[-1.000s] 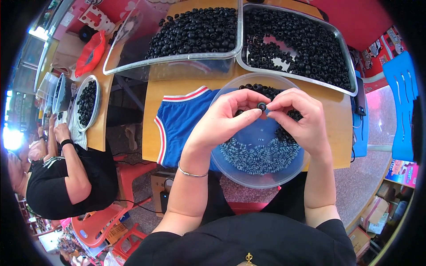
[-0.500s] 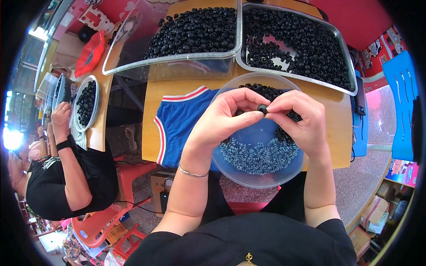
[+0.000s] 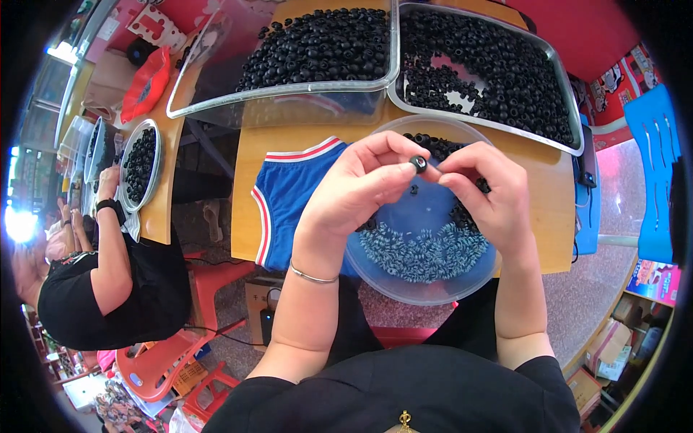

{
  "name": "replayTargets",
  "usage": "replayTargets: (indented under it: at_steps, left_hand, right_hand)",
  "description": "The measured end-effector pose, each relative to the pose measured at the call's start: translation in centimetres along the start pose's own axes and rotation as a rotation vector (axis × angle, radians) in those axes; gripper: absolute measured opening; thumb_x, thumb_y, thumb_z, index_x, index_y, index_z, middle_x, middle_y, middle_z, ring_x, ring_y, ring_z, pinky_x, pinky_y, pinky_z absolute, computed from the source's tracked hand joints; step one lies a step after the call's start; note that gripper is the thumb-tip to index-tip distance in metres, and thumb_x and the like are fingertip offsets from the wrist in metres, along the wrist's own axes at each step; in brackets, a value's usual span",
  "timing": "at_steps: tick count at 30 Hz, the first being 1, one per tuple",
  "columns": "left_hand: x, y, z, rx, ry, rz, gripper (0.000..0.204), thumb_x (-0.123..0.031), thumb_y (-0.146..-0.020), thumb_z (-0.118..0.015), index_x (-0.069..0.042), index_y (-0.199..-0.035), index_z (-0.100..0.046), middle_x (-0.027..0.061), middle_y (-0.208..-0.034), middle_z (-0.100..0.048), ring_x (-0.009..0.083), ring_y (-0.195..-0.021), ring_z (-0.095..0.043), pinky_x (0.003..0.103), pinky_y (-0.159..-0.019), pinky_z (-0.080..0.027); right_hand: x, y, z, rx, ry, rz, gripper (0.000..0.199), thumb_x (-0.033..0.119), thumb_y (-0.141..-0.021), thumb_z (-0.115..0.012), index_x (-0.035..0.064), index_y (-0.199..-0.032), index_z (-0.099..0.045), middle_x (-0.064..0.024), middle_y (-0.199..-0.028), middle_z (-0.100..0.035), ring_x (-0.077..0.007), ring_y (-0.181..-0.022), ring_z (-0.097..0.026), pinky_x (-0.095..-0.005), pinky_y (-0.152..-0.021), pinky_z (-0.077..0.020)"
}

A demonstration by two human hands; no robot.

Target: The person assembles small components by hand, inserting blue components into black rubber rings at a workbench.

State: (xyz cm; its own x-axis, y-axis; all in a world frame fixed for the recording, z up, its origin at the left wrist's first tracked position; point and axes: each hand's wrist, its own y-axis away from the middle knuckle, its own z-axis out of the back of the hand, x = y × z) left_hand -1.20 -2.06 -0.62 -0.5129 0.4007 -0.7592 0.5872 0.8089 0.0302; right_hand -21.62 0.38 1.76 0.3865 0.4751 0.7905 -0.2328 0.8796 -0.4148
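Pinched between the thumb and forefinger of my left hand (image 3: 361, 177) is a ball-shaped black cord lock piece (image 3: 419, 164), its pale-rimmed hole turned upward. My right hand (image 3: 487, 187) is just to its right, thumb and fingertips pressed together; what they hold, if anything, is too small to make out. Both hands are over a round clear plastic tray (image 3: 426, 292). In its near half lies a spread of small silvery coil springs (image 3: 422, 252). Black pieces (image 3: 437, 146) are heaped along its far side, partly hidden by my hands.
Behind stand a clear bin (image 3: 281, 92) of round black pieces and a metal tray (image 3: 498, 130) of smaller ones. Blue fabric (image 3: 292, 195) with striped trim lies left of my tray. At far left a person (image 3: 108, 274) works beside a bowl of black pieces (image 3: 141, 166).
My left hand has tilted the black piece so its hole shows, and my right fingertips have drawn a little away from it. The person at left has shifted their arm.
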Motion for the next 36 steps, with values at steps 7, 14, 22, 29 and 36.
replayTargets:
  at_steps: [7, 14, 22, 29, 36]
  left_hand:
    - [0.1, 0.0, 0.5, -0.062, 0.045, -0.066, 0.023, -0.004, -0.09, -0.057, -0.001, -0.112, -0.056, 0.0163, -0.1, -0.064, 0.0016, -0.061, -0.041, 0.014, -0.054, -0.035]
    - [-0.1, -0.1, 0.0, -0.039, 0.118, -0.04, 0.023, -0.006, -0.092, -0.058, -0.005, -0.115, -0.057, 0.0089, -0.097, -0.064, 0.0013, -0.066, -0.044, 0.014, -0.059, -0.038]
    - [0.4, -0.1, 0.1, -0.057, 0.068, -0.069, 0.021, -0.006, -0.092, -0.059, -0.006, -0.113, -0.058, 0.0084, -0.097, -0.065, 0.001, -0.066, -0.044, 0.014, -0.059, -0.038]
    - [0.5, -0.1, 0.5, -0.011, 0.027, -0.039, 0.023, -0.007, -0.09, -0.062, 0.0, -0.112, -0.058, 0.0141, -0.101, -0.066, 0.0048, -0.074, -0.055, 0.014, -0.06, -0.041]
    - [0.9, -0.1, 0.5, 0.038, -0.026, -0.032, 0.028, -0.009, -0.089, -0.064, 0.001, -0.115, -0.059, 0.0138, -0.104, -0.066, 0.0123, -0.088, -0.062, 0.019, -0.071, -0.046]
  right_hand:
    - [-1.1, 1.1, -1.6, 0.366, 0.318, 0.124, 0.02, 0.004, -0.076, -0.062, 0.0002, -0.096, -0.065, -0.0114, -0.096, -0.062, -0.0277, -0.091, -0.062, -0.0364, -0.08, -0.0509]
    - [-1.0, 1.0, -0.9, 0.506, 0.505, 0.019, 0.013, 0.008, -0.079, -0.056, 0.0004, -0.088, -0.062, -0.0118, -0.086, -0.059, -0.0284, -0.087, -0.06, -0.0382, -0.077, -0.0501]
    - [-0.4, 0.4, 0.1, 0.274, 0.271, 0.034, 0.013, 0.001, -0.076, -0.064, 0.0023, -0.089, -0.064, -0.0116, -0.087, -0.06, -0.029, -0.078, -0.063, -0.0372, -0.071, -0.0526]
    - [0.1, -0.1, 0.6, -0.059, -0.037, 0.055, 0.02, -0.005, -0.071, -0.073, 0.0016, -0.089, -0.069, -0.01, -0.086, -0.067, -0.0193, -0.076, -0.066, -0.0286, -0.065, -0.0538]
    - [0.5, 0.2, 0.4, -0.081, -0.04, 0.061, 0.021, -0.001, -0.07, -0.077, 0.0033, -0.089, -0.07, -0.009, -0.086, -0.068, -0.019, -0.075, -0.066, -0.0268, -0.067, -0.0555]
